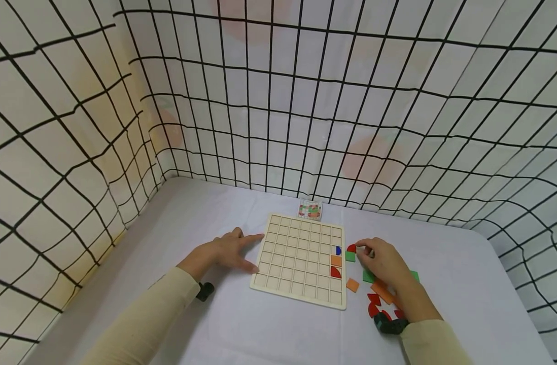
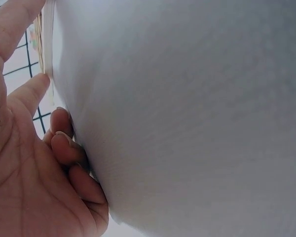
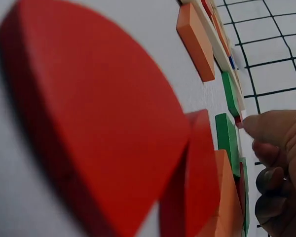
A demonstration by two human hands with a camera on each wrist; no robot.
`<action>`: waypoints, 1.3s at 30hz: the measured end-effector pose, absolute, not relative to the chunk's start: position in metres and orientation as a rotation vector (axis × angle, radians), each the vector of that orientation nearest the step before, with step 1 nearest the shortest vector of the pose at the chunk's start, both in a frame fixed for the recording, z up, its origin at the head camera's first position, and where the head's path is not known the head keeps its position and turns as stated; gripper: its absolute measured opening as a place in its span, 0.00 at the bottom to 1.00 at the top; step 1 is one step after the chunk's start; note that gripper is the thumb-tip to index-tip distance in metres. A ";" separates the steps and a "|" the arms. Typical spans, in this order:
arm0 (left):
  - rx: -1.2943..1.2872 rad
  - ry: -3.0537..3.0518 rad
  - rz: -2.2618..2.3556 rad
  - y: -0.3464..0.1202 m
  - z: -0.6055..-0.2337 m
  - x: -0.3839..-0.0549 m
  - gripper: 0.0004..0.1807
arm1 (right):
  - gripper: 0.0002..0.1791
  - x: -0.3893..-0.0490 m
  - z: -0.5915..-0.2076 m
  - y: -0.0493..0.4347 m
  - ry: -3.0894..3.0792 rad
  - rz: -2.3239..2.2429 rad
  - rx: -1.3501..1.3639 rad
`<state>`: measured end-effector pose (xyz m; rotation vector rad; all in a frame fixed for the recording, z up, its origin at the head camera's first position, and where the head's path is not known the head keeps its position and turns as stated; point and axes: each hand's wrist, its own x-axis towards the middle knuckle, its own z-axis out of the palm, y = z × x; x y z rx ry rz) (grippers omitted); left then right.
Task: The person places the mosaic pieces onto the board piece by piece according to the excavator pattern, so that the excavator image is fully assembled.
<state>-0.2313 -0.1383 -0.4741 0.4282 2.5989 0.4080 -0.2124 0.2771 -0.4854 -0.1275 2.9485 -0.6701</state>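
A pale wooden grid board point(image 1: 298, 294) lies on the white table. My left hand point(image 1: 228, 249) rests at its left edge, thumb and index finger spread against the rim, other fingers curled under. Along the board's right side sit a blue semicircle point(image 1: 338, 250), an orange square point(image 1: 336, 260) and a red quarter-circle point(image 1: 335, 272). Just outside the right edge, my right hand point(image 1: 381, 261) pinches a red quarter-circle tile point(image 1: 351, 248) at its side, fingertips partly overlapping. That tile adjoins a green square point(image 1: 350, 256). In the right wrist view, the remaining fingers point(image 3: 270, 178) are curled.
Loose red point(image 1: 374, 299), orange point(image 1: 382, 292) and green point(image 1: 368, 276) tiles lie under and around the right forearm. A single orange square point(image 1: 352, 285) lies beside the board. Behind it stands a small pattern card point(image 1: 310, 209). Black wire mesh point(image 1: 278, 126) surrounds the table.
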 end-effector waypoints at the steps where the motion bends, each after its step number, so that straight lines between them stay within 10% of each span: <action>1: 0.429 2.599 0.409 -0.139 -0.474 -0.231 0.54 | 0.20 -0.214 -0.486 0.278 2.951 -0.653 -0.144; 29: 0.440 2.593 0.435 -0.141 -0.473 -0.231 0.54 | 0.08 -0.213 -0.485 0.276 2.886 -0.677 -0.092; 39: 0.446 2.582 0.445 -0.141 -0.473 -0.231 0.53 | 0.22 -0.220 -0.486 0.272 2.872 -0.691 -0.148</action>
